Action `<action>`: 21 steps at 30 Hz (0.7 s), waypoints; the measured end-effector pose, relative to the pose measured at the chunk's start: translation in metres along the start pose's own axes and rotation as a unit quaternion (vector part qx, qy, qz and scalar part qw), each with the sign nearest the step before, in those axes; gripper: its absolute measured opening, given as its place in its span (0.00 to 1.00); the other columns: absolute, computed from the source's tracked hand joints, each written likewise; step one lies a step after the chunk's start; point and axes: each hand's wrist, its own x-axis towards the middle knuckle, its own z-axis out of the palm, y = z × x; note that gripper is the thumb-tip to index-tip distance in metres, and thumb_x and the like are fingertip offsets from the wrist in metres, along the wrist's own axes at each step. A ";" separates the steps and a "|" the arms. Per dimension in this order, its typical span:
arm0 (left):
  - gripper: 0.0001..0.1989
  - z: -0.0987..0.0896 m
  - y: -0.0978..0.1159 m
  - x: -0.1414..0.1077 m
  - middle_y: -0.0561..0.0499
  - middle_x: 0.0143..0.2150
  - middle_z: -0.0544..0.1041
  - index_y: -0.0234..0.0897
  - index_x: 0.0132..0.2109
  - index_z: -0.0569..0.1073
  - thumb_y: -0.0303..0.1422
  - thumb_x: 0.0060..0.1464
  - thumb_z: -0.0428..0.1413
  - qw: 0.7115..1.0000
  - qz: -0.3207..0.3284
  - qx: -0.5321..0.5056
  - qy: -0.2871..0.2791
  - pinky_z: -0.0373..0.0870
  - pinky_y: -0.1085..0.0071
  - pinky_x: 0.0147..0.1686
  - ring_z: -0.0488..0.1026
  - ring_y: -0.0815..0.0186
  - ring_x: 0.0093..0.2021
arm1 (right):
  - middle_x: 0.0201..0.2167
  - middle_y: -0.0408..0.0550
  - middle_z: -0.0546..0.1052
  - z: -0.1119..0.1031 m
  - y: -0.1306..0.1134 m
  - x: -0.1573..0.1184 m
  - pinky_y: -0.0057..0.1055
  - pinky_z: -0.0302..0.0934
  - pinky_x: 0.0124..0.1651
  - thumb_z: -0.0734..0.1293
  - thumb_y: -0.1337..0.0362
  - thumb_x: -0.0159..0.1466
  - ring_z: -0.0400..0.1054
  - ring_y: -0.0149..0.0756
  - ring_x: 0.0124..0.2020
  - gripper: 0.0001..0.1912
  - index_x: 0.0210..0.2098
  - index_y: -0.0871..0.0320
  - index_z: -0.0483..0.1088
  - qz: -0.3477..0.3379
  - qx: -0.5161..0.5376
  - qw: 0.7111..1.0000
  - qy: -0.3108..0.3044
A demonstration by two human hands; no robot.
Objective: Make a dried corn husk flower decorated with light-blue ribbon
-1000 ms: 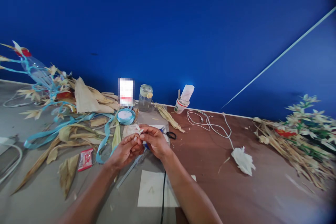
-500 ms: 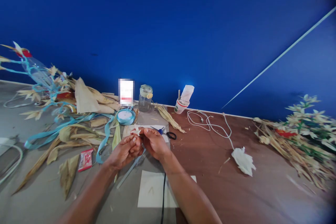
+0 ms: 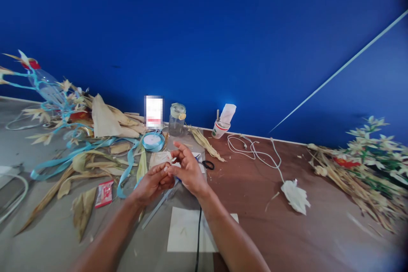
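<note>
My left hand [image 3: 153, 183] is closed in a pinch round the base of a small pale flower [image 3: 172, 160], which looks made of dried husk. My right hand [image 3: 190, 173] curves round the flower from the other side. Its thumb lies by the left fingertips, and its upper fingers are raised, with a pale petal between them and the thumb. The fingers cover most of the flower. Under the hands, a pale thin strip [image 3: 156, 211] slants across the table. Just behind them are scissors [image 3: 208, 165] with dark handles, partly hidden.
Blue ribbon spool [image 3: 153, 141], glass jar [image 3: 177, 121] and paper cup [image 3: 219, 129] stand along the blue wall. Dried husks [image 3: 84, 214] and a red packet [image 3: 104, 194] lie left. White paper [image 3: 181, 233], a black cord [image 3: 198, 238], a white cable [image 3: 251, 148] and flower stems [image 3: 353, 187] spread rightwards.
My right hand's fingers have lifted and opened out somewhat round the flower. The flower has turned and is now more covered. My left hand has hardly moved.
</note>
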 end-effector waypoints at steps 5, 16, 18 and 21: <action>0.17 0.000 -0.002 0.001 0.60 0.17 0.54 0.35 0.25 0.64 0.41 0.50 0.59 1.000 -0.005 0.014 -0.022 0.50 0.76 0.21 0.47 0.76 0.18 | 0.33 0.40 0.69 0.003 0.002 -0.001 0.25 0.62 0.29 0.72 0.70 0.50 0.64 0.26 0.26 0.30 0.51 0.51 0.65 0.012 -0.005 1.000 0.020; 0.15 0.001 0.000 0.000 0.60 0.17 0.52 0.34 0.27 0.68 0.40 0.53 0.58 1.000 -0.009 0.001 -0.023 0.49 0.75 0.22 0.46 0.77 0.18 | 0.32 0.45 0.76 0.001 -0.002 -0.002 0.31 0.62 0.42 0.67 0.55 0.59 0.69 0.31 0.33 0.15 0.43 0.55 0.74 -0.020 -0.032 0.998 0.050; 0.15 0.000 -0.001 0.000 0.60 0.17 0.52 0.34 0.27 0.68 0.40 0.54 0.57 1.000 -0.013 0.001 -0.023 0.49 0.75 0.22 0.46 0.76 0.18 | 0.33 0.47 0.77 -0.001 -0.001 -0.002 0.32 0.62 0.43 0.65 0.51 0.61 0.69 0.34 0.35 0.19 0.45 0.56 0.73 -0.025 -0.019 0.998 0.048; 0.14 -0.002 -0.002 -0.001 0.60 0.17 0.52 0.34 0.27 0.67 0.40 0.53 0.58 1.000 -0.010 -0.001 -0.024 0.50 0.75 0.22 0.47 0.76 0.18 | 0.35 0.46 0.75 -0.003 0.000 -0.002 0.31 0.63 0.36 0.69 0.51 0.56 0.69 0.32 0.31 0.23 0.48 0.55 0.70 -0.001 0.044 0.999 0.009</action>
